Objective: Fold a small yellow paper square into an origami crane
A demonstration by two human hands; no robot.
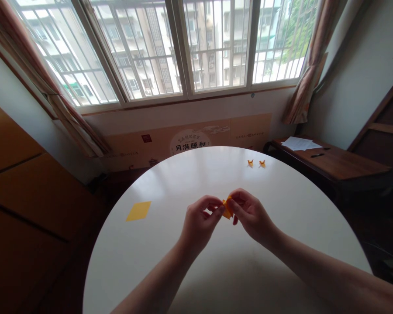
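Above the middle of the white round table point(236, 257), a small folded piece of yellow-orange origami paper point(227, 212) is pinched between both hands. My left hand point(202, 219) grips its left edge with thumb and forefinger. On the other side my right hand point(250, 213) holds it the same way, its fingers bent and partly covering the paper. Far back on the right, two small folded paper birds point(250, 163) stand side by side. A flat yellow square sheet of paper point(139, 211) lies to the left of my hands.
Behind the table are a printed cardboard panel point(196, 137) and barred windows point(150, 52) with curtains point(301, 96). At right stands a low wooden table point(350, 162) bearing white papers point(299, 143). An orange-brown cabinet point(22, 192) fills the left side.
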